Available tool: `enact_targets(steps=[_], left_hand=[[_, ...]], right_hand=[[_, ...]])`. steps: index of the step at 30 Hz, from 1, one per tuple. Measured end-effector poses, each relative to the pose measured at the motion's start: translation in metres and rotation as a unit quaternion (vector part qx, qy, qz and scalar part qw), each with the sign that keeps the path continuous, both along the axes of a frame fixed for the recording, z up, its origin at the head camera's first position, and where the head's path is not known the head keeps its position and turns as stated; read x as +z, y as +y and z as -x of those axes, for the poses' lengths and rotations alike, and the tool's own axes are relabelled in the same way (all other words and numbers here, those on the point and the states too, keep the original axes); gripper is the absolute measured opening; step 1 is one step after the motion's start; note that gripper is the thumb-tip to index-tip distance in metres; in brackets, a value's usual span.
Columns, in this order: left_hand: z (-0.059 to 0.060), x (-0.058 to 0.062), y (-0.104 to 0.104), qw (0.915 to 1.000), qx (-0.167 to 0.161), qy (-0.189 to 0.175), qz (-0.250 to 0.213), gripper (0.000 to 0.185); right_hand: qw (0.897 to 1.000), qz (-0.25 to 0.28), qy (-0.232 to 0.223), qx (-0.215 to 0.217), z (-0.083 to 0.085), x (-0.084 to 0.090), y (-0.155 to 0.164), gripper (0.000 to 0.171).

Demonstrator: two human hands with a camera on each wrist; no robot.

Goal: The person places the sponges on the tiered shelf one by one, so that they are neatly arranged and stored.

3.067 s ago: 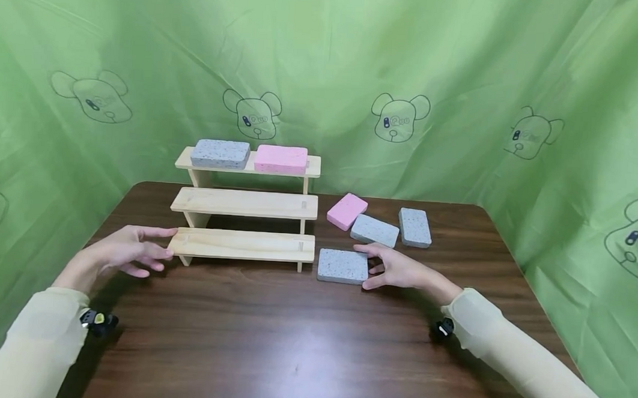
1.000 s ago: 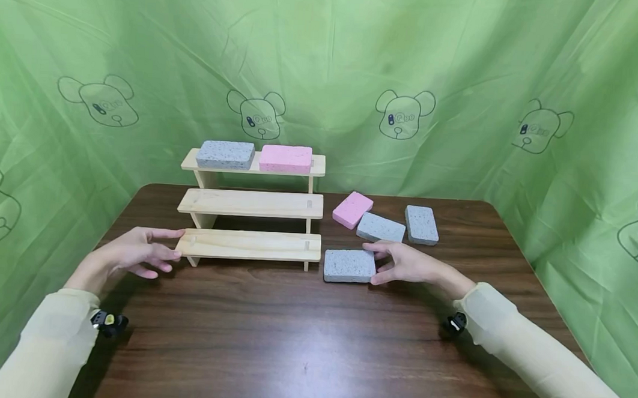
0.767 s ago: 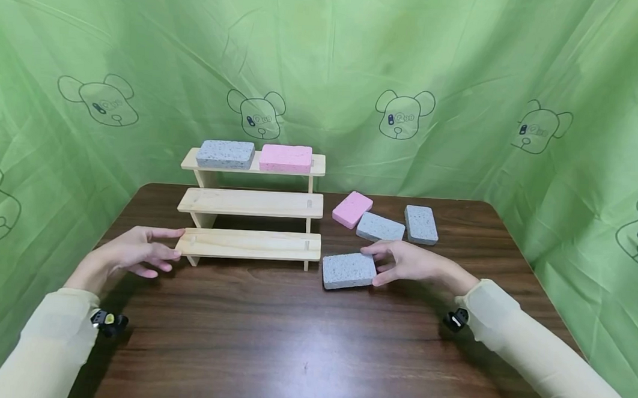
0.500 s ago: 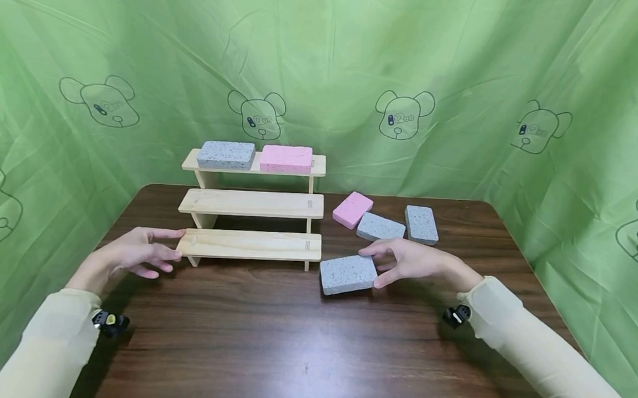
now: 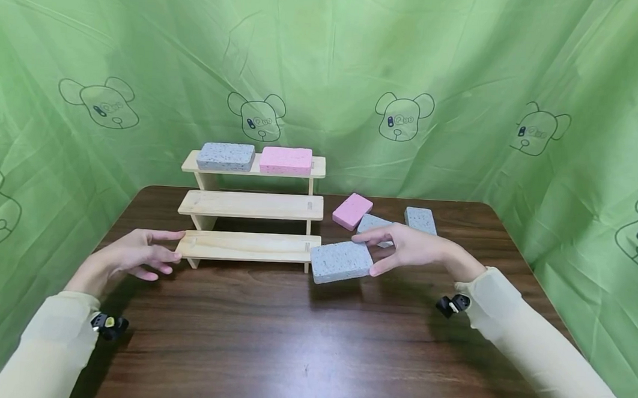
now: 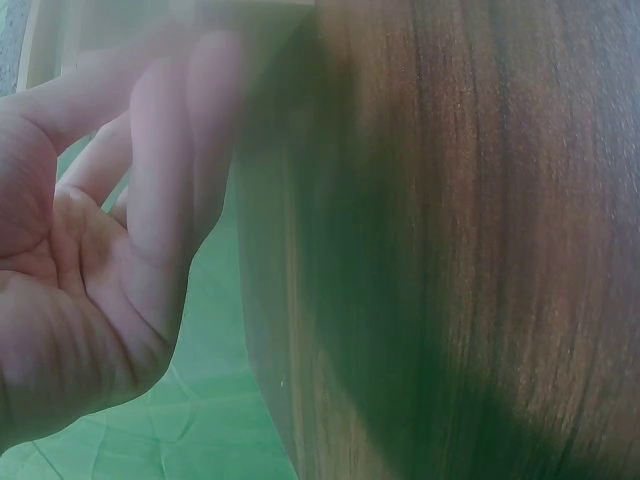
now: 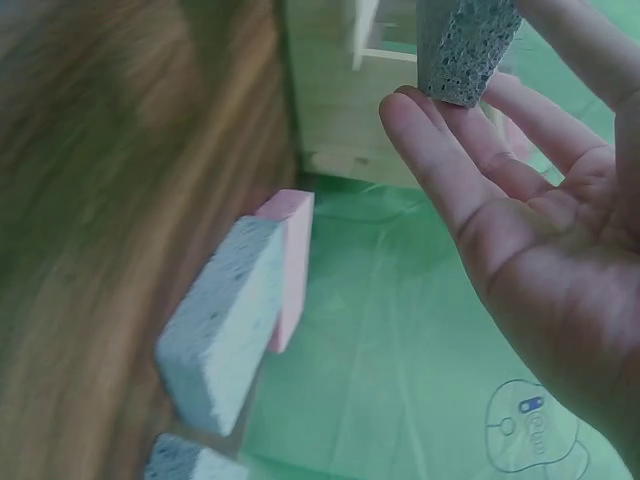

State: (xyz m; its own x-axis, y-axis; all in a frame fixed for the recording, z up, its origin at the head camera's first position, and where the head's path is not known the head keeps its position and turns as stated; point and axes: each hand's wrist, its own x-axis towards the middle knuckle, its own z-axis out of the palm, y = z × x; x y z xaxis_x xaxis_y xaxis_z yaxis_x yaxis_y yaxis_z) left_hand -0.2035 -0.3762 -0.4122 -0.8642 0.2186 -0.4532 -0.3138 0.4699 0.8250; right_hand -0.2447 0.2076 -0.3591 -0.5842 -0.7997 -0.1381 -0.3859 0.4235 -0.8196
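1. The worktop (image 5: 290, 342) in front of you is dark brown wood, with a green cloth (image 5: 467, 62) printed with bear faces hung behind it and along both sides.
2. A three-step wooden shelf (image 5: 250, 205) stands toward the far left part of the worktop, its lowest step nearest you.
3. Your right hand (image 5: 411, 249) holds a grey sponge (image 5: 341, 262) by its right end, index finger on top and thumb beneath, just off the right end of the lowest step. The sponge is lifted clear of the worktop and tilted, with its shadow on the wood below. The right wrist view shows its speckled end (image 7: 462, 45) pinched between the fingertips (image 7: 420, 130).
4. Your left hand (image 5: 132, 255) lies relaxed and holds nothing, fingers loosely spread, their tips at the left end of the lowest step.
5. On the top step a second grey sponge (image 5: 225, 156) lies at the left and a pink sponge (image 5: 285, 160) just beside it at the right.
6. Toward the far right part of the worktop lie a loose pink sponge (image 5: 352, 211), a grey one (image 5: 370, 223) partly hidden behind your right hand, and another grey one (image 5: 420, 220) nearer the right edge.
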Motion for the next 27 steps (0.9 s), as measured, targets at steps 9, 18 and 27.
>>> enact_targets(steps=[9,18,27], left_hand=[[-0.001,-0.002,-0.002,1.0000,0.001,-0.001,0.001,0.082],[0.000,-0.004,-0.005,1.0000,0.000,-0.001,-0.001,0.081],[-0.001,-0.002,-0.001,0.9994,-0.019,0.028,-0.012,0.077]], right_hand=[[0.999,0.029,0.026,-0.002,0.009,0.015,-0.028,0.077],[0.997,0.071,0.018,-0.017,0.012,0.016,-0.073,0.074],[0.985,0.164,-0.024,-0.047,0.024,0.017,-0.116,0.073]])
